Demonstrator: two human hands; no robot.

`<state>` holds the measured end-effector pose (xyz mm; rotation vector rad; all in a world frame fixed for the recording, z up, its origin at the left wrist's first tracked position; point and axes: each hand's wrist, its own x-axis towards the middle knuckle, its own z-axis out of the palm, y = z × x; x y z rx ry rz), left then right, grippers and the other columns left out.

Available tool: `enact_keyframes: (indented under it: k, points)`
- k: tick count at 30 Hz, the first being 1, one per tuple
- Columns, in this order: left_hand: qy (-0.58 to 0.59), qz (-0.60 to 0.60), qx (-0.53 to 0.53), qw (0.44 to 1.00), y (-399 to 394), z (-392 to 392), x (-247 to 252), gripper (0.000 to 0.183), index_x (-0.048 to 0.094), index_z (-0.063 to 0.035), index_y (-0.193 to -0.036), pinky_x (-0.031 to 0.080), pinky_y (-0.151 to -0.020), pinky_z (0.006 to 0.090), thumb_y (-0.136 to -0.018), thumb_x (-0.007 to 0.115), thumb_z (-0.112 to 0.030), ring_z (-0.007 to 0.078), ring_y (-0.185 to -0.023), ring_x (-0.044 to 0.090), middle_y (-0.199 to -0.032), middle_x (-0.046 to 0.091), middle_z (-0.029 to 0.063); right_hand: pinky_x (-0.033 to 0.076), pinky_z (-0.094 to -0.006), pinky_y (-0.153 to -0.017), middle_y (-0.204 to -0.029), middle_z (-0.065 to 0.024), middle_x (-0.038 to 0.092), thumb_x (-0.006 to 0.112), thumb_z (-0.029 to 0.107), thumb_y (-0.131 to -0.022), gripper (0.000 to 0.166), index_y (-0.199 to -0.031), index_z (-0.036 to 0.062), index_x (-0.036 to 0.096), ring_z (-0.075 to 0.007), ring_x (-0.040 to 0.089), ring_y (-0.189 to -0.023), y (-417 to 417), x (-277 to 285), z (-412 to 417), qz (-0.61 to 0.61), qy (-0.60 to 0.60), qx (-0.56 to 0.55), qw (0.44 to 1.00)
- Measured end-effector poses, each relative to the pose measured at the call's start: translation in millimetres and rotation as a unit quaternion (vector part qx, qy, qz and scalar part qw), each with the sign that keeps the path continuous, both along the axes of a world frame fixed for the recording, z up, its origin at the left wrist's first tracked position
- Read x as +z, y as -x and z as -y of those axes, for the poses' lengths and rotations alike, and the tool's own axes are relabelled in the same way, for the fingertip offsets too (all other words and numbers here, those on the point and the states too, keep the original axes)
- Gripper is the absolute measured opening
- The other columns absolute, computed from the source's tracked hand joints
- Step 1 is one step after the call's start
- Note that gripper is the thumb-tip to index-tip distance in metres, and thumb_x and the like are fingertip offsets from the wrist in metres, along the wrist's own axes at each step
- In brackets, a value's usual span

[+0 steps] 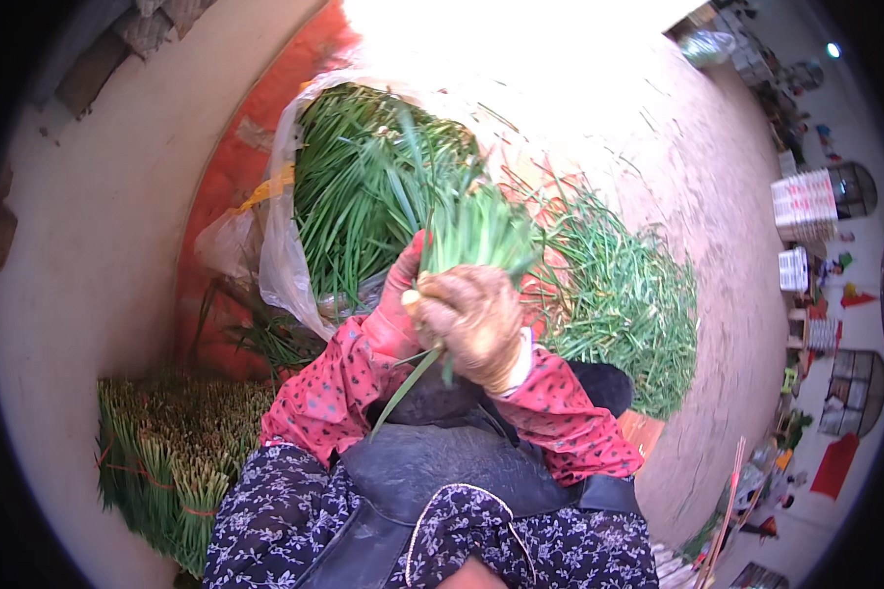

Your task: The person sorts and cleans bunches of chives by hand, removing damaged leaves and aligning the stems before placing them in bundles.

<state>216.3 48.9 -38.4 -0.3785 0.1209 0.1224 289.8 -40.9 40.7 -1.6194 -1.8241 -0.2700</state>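
My left hand (405, 283), which looks covered in a red glove, holds a bunch of long green leafy stalks (479, 228) from its left side. Over the lower end of the bunch lies my right hand (475, 320), in a stained tan glove, its fingers curled round the stalks. The bunch is blurred; one leaf hangs down below my hands. Just beyond, an open clear plastic bag (284, 250) is filled with loose green stalks (361, 184). What my left fingers do behind the bunch is partly hidden.
Tied bundles of green stalks (199, 471) stand at the lower left beside the wall (59, 316). A heap of loose green leaves (618, 309) lies on the floor to the right. Stacked white crates (806, 202) and other goods are at the far right.
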Motion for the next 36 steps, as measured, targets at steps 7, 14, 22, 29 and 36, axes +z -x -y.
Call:
enact_keyframes:
  k: [7, 14, 22, 29, 36]
  points:
    - [-0.111, 0.018, -0.089, 0.990, 9, 12, 16, 0.045, 0.054, 0.0034, -0.122, 0.053, -0.088, 0.0481, -0.086, 0.061, -0.022, 0.0335, -0.094, 0.066, -0.110, 0.064, 0.0224, 0.041, -0.0474, -0.100, -0.123, -0.0137, 0.056, 0.074, 0.022, -0.072, 0.046, -0.113, 0.0072, 0.060, -0.0310, 0.055, -0.114, 10, 45, 75, -0.054, 0.146, 0.044, 0.987]
    - [-0.257, 0.056, -0.122, 0.957, -2, 43, 33, 0.061, 0.046, 0.0050, -0.131, 0.051, -0.093, 0.0445, -0.079, 0.065, -0.020, 0.0316, -0.103, 0.064, -0.119, 0.061, 0.0215, 0.042, -0.0404, -0.099, -0.135, -0.0167, 0.046, 0.070, 0.059, -0.073, 0.102, -0.142, -0.0040, 0.028, -0.0253, 0.052, -0.117, -41, 3, 131, -0.667, 0.167, -0.036, 0.725]
    - [-0.549, 0.049, -0.180, 0.815, -22, 76, 23, 0.062, 0.052, -0.0003, -0.126, 0.048, -0.091, 0.0342, -0.072, 0.079, -0.017, 0.0203, -0.102, 0.062, -0.114, 0.063, 0.0091, 0.053, -0.0338, -0.081, -0.106, -0.0089, 0.065, 0.076, 0.014, -0.075, 0.051, -0.120, 0.0022, 0.056, -0.0196, 0.064, -0.090, -68, -3, 105, -0.742, -0.009, -0.125, 0.658]
    - [-0.704, -0.091, -0.074, 0.700, -55, 84, 27, 0.046, 0.063, 0.0020, -0.111, 0.052, -0.082, 0.0324, -0.071, 0.079, -0.014, 0.0169, -0.090, 0.065, -0.103, 0.068, 0.0103, 0.049, -0.0335, -0.088, -0.108, -0.0061, 0.065, 0.079, 0.015, -0.073, 0.052, -0.119, 0.0022, 0.058, -0.0188, 0.062, -0.097, -66, -23, 125, -0.625, -0.110, -0.230, 0.738]
    - [-0.712, -0.041, -0.115, 0.691, -103, 77, -16, 0.051, 0.060, -0.0010, -0.113, 0.050, -0.084, 0.0316, -0.067, 0.081, -0.009, 0.0141, -0.093, 0.061, -0.103, 0.066, 0.0037, 0.048, -0.0327, -0.090, -0.111, -0.0072, 0.064, 0.085, 0.016, -0.069, 0.062, -0.122, 0.0022, 0.055, -0.0185, 0.060, -0.103, -91, -78, 152, -0.651, -0.039, -0.213, 0.728]
